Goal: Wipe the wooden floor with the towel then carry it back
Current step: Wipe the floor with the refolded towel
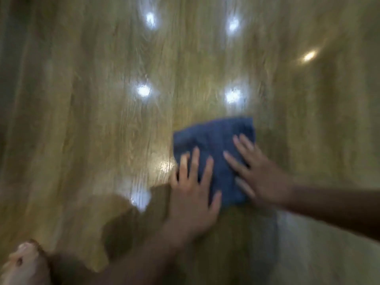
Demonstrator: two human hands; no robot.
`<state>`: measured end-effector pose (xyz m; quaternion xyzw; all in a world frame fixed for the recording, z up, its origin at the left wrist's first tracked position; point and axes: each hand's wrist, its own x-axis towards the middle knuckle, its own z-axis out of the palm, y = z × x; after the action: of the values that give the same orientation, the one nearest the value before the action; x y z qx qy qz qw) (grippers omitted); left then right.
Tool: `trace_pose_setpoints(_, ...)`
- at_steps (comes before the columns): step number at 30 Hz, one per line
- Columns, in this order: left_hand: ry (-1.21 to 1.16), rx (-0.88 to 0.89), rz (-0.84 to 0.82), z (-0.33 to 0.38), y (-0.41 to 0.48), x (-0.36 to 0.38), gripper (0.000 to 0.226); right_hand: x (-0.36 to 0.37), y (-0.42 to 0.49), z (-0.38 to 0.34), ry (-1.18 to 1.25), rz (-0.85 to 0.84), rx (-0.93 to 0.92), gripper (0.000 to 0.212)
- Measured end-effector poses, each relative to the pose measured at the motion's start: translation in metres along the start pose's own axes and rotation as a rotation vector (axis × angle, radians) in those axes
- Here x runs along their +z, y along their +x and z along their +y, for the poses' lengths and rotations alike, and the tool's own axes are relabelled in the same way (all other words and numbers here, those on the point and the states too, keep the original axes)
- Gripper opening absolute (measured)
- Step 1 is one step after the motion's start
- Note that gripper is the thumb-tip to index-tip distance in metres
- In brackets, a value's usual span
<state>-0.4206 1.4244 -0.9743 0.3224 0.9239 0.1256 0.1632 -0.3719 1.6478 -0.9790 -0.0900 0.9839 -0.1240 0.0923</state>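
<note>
Palms flat: my left hand (193,194) and right hand (259,173) press the folded blue towel (213,138) (fingers straight) onto the glossy wooden floor (102,99), cloth extending forward.

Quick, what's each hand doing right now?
Left hand: open, fingers flat on the towel.
Right hand: open, pressing flat on the towel too.

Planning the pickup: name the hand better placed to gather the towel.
Probably the left hand: its spread fingers and thumb lie flat on the blue towel's near corner; the right hand lays only fingers across the right side.
</note>
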Motion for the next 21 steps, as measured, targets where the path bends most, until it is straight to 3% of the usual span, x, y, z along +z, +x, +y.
trace_pose_setpoints(2, 0.025, 0.042, -0.136, 0.030, -0.065, 0.025, 0.086, 0.021, -0.076, -0.027, -0.021, -0.079, 0.028, 0.069)
trace_pose_setpoints(5, 0.154, -0.005, -0.178, 0.054, -0.065, 0.039, 0.084, 0.042, -0.096, -0.053, 0.029, -0.040, 0.156, 0.075)
trace_pose_setpoints(7, 0.170, 0.021, -0.154, 0.055, -0.041, 0.038, 0.083, 0.038, -0.071, -0.043, 0.077, 0.021, 0.186, 0.076)
trace_pose_setpoints(10, 0.105, 0.030, -0.135, 0.051, -0.007, 0.029, 0.084, 0.017, -0.032, 0.002, 0.089, 0.027, 0.042, 0.068)
trace_pose_setpoints(13, 0.103, 0.022, -0.043, 0.046, 0.087, 0.015, 0.085, -0.013, 0.029, 0.071, 0.076, 0.035, 0.043, 0.066)
trace_pose_setpoints(17, 0.156, -0.080, -0.169, 0.035, 0.249, -0.018, 0.094, -0.061, 0.139, 0.164, 0.061, 0.008, 0.201, 0.064)
trace_pose_setpoints(21, 0.197, -0.085, -0.178, 0.038, 0.249, -0.028, 0.094, -0.060, 0.152, 0.135, 0.109, 0.081, 0.400, 0.066)
